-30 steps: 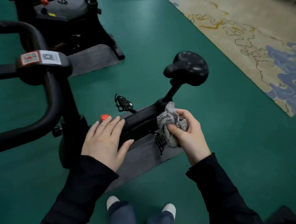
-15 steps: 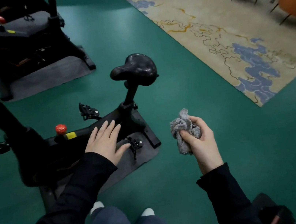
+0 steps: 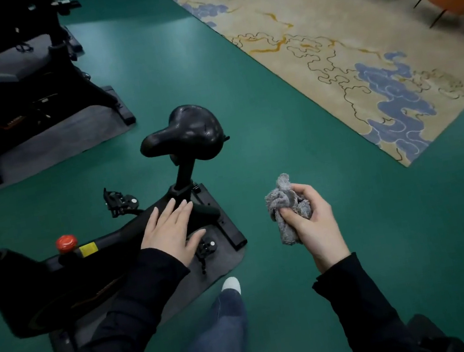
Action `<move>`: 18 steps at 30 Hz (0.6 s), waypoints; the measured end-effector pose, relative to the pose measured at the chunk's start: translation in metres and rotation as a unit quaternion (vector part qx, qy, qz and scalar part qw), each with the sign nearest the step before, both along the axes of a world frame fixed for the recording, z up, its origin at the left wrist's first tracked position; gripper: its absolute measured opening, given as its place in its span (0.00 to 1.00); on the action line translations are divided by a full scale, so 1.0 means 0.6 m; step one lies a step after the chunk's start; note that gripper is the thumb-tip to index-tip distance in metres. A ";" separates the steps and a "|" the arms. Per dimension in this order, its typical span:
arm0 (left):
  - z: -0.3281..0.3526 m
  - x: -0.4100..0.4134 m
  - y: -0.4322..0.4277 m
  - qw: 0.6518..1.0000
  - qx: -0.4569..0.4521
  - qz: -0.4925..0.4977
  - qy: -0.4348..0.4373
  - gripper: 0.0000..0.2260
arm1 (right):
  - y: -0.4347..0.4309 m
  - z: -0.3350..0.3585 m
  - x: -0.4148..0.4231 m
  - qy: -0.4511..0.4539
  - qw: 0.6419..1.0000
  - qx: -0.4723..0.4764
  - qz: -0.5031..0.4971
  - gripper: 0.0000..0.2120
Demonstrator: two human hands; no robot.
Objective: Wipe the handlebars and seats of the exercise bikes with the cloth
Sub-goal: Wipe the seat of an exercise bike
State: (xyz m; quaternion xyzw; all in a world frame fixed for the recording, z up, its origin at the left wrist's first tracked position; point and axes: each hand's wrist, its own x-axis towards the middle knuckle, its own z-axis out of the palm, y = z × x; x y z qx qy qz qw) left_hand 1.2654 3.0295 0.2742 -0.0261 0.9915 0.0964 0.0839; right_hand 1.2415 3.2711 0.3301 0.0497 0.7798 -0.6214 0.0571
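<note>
Grey and crumpled, the cloth sits bunched in our right hand, whose fingers are curled tightly around it. We hold it in the air to the right of the seat and nearer to us, apart from the bike and touching no part of it. Our left hand is flat with the fingers spread and gripping nothing; it shows over the black frame just below the seat post, though we cannot tell whether the palm touches. Left of that hand a red knob stands on the frame beside a yellow label. The bike rests on a dark mat on the green floor. A second bike stands beyond the seat to its left, and a patterned rug lies well to its right.
</note>
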 end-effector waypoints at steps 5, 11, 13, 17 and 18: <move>-0.027 -0.106 0.010 0.999 0.026 0.028 0.000 0.27 | -0.002 -0.005 -0.121 -0.015 0.999 0.017 0.032 0.18; -0.044 -0.202 -0.002 0.997 0.037 0.067 -0.013 0.27 | -0.014 -0.015 -0.239 -0.039 0.997 0.022 0.068 0.18; -0.045 -0.225 -0.007 0.997 0.035 0.072 -0.019 0.27 | -0.018 -0.021 -0.269 -0.048 0.995 0.024 0.079 0.18; -0.047 -0.255 -0.011 0.993 0.041 0.103 -0.025 0.27 | -0.030 -0.024 -0.326 -0.055 0.991 0.026 0.116 0.17; -0.048 -0.262 -0.011 0.993 0.041 0.110 -0.028 0.27 | -0.032 -0.025 -0.341 -0.055 0.990 0.025 0.124 0.16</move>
